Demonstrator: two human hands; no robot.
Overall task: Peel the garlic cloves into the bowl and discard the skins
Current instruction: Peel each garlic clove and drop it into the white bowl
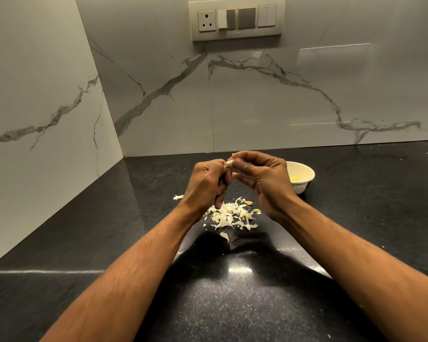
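Garlic clove pinched between both hands above the black counter, skin half off.

The left hand (pixel 206 180) curls its fingers round a small pale garlic clove (pixel 228 163), while the right hand (pixel 262 177) pinches the clove's upper end with thumb and forefinger; its other fingers are loosely bent and hold nothing. The clove sits at the fingertips of both hands, its long axis roughly level and running left to right between them, though it is too small to be sure. The round white bowl (pixel 304 174), with something yellowish inside, stands just behind and beside the right hand, so that hand is judged the nearer one for dropping the peeled clove. A heap of papery white garlic skins (pixel 229 215) lies on the speckled black stone counter (pixel 84 243) below the hands. No brand, label or writing can be read.
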